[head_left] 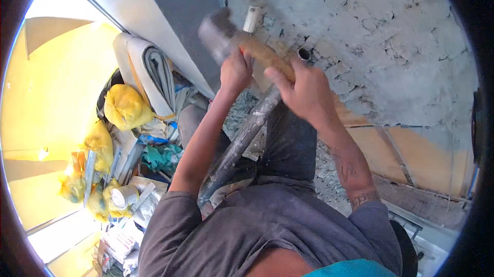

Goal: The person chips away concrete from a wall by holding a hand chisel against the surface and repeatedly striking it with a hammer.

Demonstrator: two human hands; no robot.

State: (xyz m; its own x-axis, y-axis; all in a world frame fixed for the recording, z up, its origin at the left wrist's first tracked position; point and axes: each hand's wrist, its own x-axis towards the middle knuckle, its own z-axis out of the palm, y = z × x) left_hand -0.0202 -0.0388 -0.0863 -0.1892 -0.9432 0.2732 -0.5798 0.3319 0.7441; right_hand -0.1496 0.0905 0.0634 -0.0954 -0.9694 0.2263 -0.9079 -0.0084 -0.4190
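Note:
A hammer [265, 55] with a thick wooden handle and a grey metal head is held crosswise in front of me; its head is smeared by motion. My left hand [236, 73] is closed round the handle close to the head. Farther along, my right hand [307, 92] grips the handle's other end, thumb along it. Beneath the hands a dirty metal pipe [249, 125] slants down between my legs, its hollow end [304, 54] showing beside the right hand. A short white pipe stub [251, 19] stands beyond the hammer.
Rough, cracked grey plaster or mortar [381, 45] spreads ahead and to the right, above tan panels [427, 153]. At left lie yellow bags [127, 107], a rolled grey mat [149, 74], a white bucket [124, 197] and mixed rubble. A smooth grey panel [180, 14] rises at upper left.

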